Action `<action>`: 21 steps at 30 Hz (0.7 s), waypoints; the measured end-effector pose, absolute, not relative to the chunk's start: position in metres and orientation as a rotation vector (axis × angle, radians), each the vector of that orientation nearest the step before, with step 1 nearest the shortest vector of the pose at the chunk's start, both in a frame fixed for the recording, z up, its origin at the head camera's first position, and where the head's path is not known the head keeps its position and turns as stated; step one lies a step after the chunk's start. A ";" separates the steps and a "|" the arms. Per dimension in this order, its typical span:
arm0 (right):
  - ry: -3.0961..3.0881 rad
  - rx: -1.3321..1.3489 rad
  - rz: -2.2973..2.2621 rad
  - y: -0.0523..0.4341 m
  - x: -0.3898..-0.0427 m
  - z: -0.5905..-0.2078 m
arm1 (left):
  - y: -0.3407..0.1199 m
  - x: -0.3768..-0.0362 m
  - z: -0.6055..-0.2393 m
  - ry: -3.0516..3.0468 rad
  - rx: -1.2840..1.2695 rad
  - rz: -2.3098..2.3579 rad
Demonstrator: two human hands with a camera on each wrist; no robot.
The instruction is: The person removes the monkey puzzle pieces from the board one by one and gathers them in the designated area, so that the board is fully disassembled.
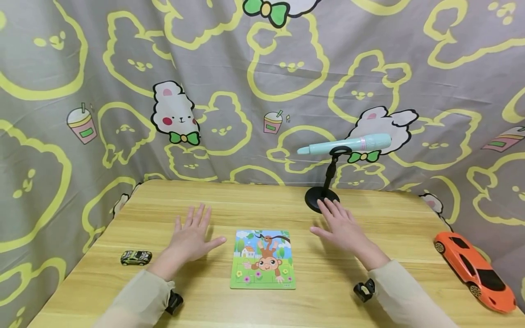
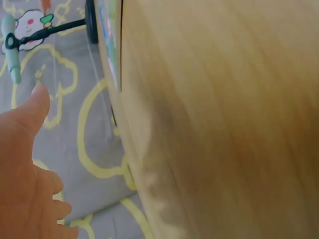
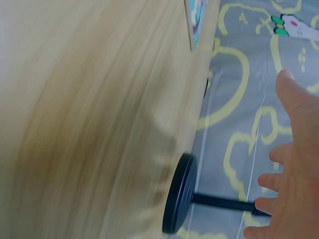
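A square monkey picture puzzle (image 1: 263,259) lies flat on the wooden table between the two hands. Left of it, my left hand (image 1: 193,239) hovers palm down with fingers spread, holding nothing; its thumb (image 2: 36,107) points toward the puzzle. On the other side, my right hand (image 1: 340,228) is held over the table, fingers extended and nothing in them. Its fingertips overlap the round black base (image 1: 316,197) of a microphone stand in the head view, while the right wrist view shows the stand base (image 3: 180,194) beyond the hand; contact cannot be told.
A mint-green toy microphone (image 1: 348,145) rests in the black stand at the back. Near the left edge sits a small patterned toy car (image 1: 136,258). A larger orange toy car (image 1: 473,271) stands at the right edge. A patterned curtain (image 1: 221,150) surrounds the table.
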State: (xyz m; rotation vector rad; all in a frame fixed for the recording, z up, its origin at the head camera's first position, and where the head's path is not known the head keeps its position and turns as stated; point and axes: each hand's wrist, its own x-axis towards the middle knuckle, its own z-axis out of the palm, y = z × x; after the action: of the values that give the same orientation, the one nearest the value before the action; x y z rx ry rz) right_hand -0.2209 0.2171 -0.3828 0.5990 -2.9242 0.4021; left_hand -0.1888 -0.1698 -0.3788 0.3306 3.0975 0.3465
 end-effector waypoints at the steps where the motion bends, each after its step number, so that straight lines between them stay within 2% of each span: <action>1: -2.917 0.616 0.400 0.213 -0.221 -0.383 | -0.168 -0.189 -0.380 3.094 0.345 0.338; 21: -2.934 1.042 0.437 0.140 -0.234 -0.388 | -0.145 -0.184 -0.392 2.933 0.677 0.243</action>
State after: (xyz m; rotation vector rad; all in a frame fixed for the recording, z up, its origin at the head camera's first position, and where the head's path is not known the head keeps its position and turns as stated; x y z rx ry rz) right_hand -0.2340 0.1400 -0.3875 1.0424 -2.9340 0.4373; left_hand -0.1836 -0.1445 -0.3915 0.6767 2.9331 0.2434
